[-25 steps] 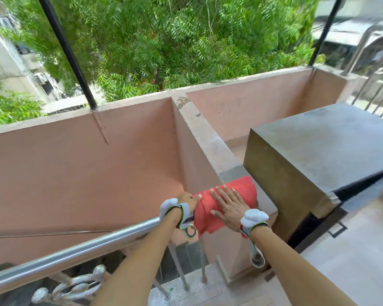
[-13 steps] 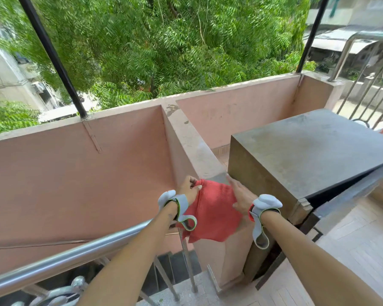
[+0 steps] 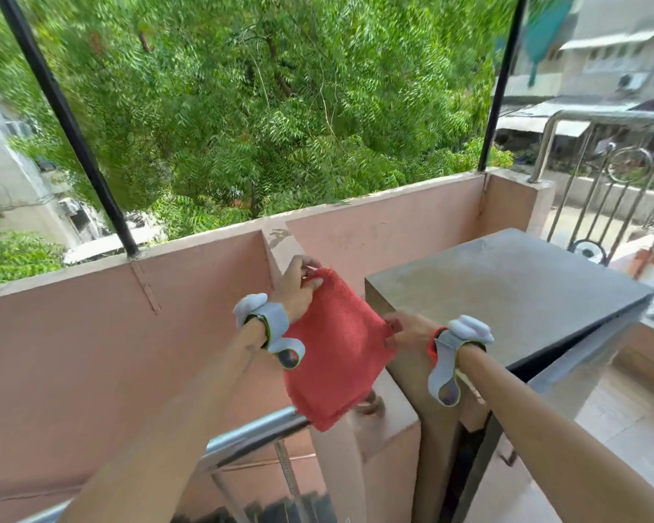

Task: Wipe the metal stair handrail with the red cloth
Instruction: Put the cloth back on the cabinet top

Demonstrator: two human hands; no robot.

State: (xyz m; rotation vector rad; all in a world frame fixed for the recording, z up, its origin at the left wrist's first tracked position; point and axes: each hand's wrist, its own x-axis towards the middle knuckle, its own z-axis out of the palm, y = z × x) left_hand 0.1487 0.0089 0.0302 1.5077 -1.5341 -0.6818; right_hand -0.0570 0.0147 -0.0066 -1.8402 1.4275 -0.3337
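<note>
The red cloth [image 3: 337, 352] hangs spread in the air between my two hands, above the top end of the handrail. My left hand [image 3: 299, 288] pinches its upper left corner. My right hand [image 3: 408, 330] pinches its right edge. The metal stair handrail [image 3: 250, 435], a shiny steel tube, runs from the lower left up to the pink end post, and its upper end lies behind the cloth's lower edge. My left forearm covers part of the rail.
A pink parapet wall [image 3: 167, 334] runs behind the rail, with a black pole [image 3: 65, 122] on top. A grey stone slab [image 3: 506, 281] stands right of the post [image 3: 386, 417]. A steel railing [image 3: 601, 175] is at far right. Tiled floor [image 3: 620, 428] lies lower right.
Both hands lifted the red cloth off the top of the pink post and now hold it up, stretched in the air. The camera view has tilted upward.
</note>
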